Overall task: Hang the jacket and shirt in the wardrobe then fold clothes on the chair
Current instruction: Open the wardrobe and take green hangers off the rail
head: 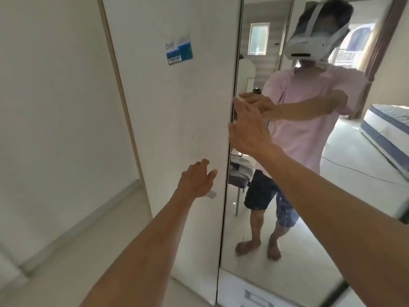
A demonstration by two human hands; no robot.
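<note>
The white wardrobe point(177, 120) stands in front of me with its side panel on the left and a mirrored door point(309, 218) on the right. My right hand point(246, 127) lies flat against the left edge of the mirrored door, fingers straight. Lower down, my left hand point(197, 180) hovers at the white panel with fingers spread and loosely bent, holding nothing. In the mirror a chair with a pile of clothes point(240, 171) shows behind my reflection. No jacket or shirt is in direct view.
A blue sticker point(179, 49) is stuck high on the wardrobe panel. A plain white wall point(55, 107) and its skirting stand to the left. The mirror reflects a mattress point(387, 127) on the floor and a cable across the tiles.
</note>
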